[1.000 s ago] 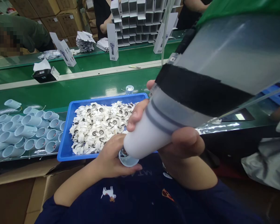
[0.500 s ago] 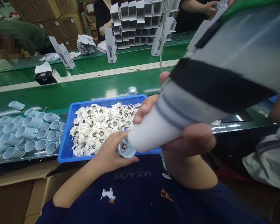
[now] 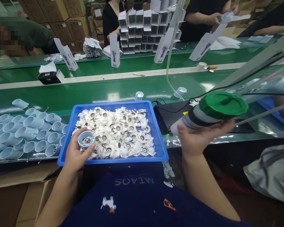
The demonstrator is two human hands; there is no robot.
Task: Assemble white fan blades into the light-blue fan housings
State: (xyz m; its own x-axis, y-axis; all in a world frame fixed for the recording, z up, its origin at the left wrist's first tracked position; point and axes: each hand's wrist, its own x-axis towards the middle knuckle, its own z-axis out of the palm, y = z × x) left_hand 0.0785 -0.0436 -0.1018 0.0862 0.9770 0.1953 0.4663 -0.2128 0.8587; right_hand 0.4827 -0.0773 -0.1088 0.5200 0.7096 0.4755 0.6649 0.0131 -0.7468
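Observation:
My left hand grips a light blue cylindrical fan housing, its open end facing me, with copper-coloured parts inside. It is over the left side of a blue tray heaped with white fan blades. At the right, my right hand holds a whitish plastic bottle with a green cap and a black band. The bottle is tilted, cap end up to the right, its lower end behind my thumb. Its far side is hidden.
Many blue housings lie stacked at the left. A black device with a cable sits right of the tray. Across the green bench stand white boxes and a black tissue pack; people work behind it.
My right hand has carried the bottle from close before the camera down and away to the right. My left hand has moved left with the housing, from the bottle's end to over the tray.

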